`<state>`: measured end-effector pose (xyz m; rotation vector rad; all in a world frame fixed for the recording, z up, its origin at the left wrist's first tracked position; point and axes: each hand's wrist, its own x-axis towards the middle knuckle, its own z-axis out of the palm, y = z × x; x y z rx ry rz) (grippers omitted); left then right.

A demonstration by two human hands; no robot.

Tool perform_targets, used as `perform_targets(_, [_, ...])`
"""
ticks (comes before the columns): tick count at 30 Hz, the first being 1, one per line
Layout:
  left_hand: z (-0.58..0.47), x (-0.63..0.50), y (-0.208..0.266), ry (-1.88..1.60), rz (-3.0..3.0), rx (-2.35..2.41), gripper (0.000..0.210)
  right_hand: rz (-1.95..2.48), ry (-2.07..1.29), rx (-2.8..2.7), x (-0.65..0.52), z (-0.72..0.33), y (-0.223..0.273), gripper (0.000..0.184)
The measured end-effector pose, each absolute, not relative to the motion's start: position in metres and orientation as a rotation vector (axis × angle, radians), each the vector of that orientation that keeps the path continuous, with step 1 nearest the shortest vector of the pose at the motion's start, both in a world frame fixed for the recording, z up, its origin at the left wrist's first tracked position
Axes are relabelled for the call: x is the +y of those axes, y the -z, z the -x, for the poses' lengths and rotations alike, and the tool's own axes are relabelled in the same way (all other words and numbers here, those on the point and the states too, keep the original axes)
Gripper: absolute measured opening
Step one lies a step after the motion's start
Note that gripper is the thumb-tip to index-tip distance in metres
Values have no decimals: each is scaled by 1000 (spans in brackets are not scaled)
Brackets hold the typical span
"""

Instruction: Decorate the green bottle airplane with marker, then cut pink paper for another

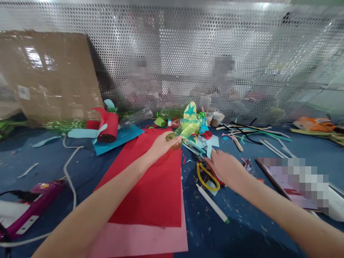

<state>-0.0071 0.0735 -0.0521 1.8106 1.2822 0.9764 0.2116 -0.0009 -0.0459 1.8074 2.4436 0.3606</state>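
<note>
My left hand (163, 144) is wrapped round the lower part of a clear green plastic bottle (189, 123), which is tilted with its green cap pointing away to the right. It is held above the far end of a red sheet (150, 186). My right hand (224, 165) reaches into the paper scraps, fingers curled down and slightly blurred; what they grip is hidden. Close by its fingertips is a light blue paper strip (209, 149). Just below lie scissors with a yellow handle (199, 173). A white pen with a green end (213, 203) lies nearer me.
On the left are a red-wrapped bottle (109, 127), a purple power strip (34, 206) with a white cable, and a cardboard sheet (53, 79). To the right lie pipe cleaners (252, 130) and a tablet-like device (282, 179). A perforated metal screen (182, 46) closes the back.
</note>
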Motion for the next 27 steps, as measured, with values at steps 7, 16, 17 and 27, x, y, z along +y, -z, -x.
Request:
perform_targets(7, [7, 71, 52, -957, -1848, 1287, 28, -1872, -137, 2411, 48, -200, 44, 33])
perform_targets(16, [5, 71, 55, -945, -1849, 1322, 26, -1993, -62, 2270, 36, -221, 39, 34])
perform_targets(17, [5, 71, 54, -945, -1849, 1320, 26, -1991, -30, 2240, 33, -224, 36, 33])
perform_targets(27, [4, 70, 55, -933, -1848, 1333, 27, -2009, 92, 2041, 38, -250, 43, 32])
